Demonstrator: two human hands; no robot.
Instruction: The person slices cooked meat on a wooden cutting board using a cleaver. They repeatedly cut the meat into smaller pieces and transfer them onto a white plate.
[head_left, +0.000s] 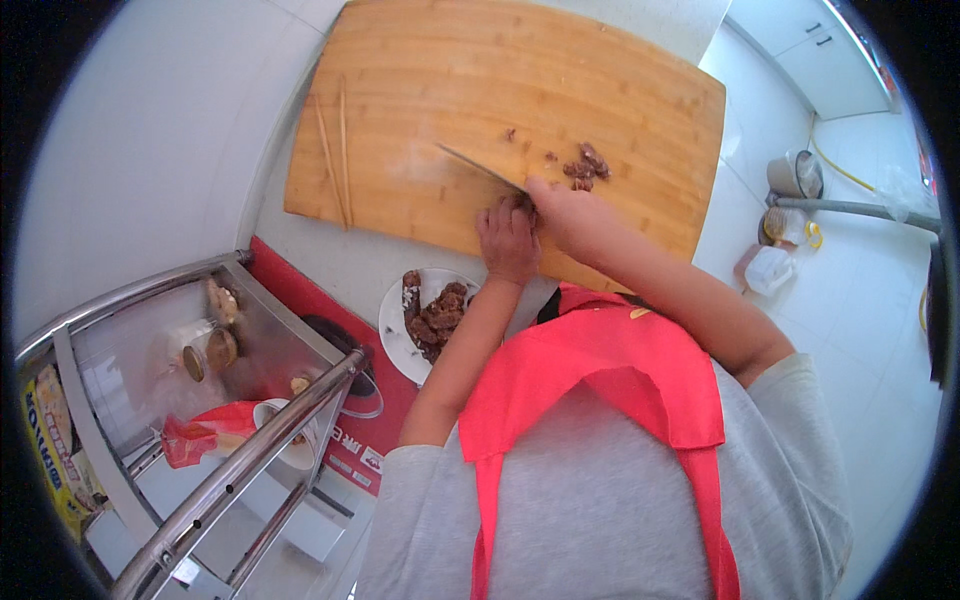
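Observation:
My right hand (574, 217) grips a knife, its handle hidden in my fist. The thin knife blade (480, 166) points to the upper left over the wooden cutting board (465, 60). Close beside it, my left hand (510, 244) has its fingers curled over a dark brown piece of meat (531, 212), mostly covered by the hands. Past my right hand lies a small group of cut brown meat pieces (586, 166), with a few crumbs to its left. Below the board, partly behind my left forearm, a white plate (391, 322) holds dark sausage-like meat (441, 315).
Two wooden chopsticks (344, 150) lie on the board's left side. At lower left stands a metal-railed rack (247, 472) with jars (220, 346) and a red bag (210, 431). On the floor at right are a bucket (787, 176) and plastic jugs (769, 268).

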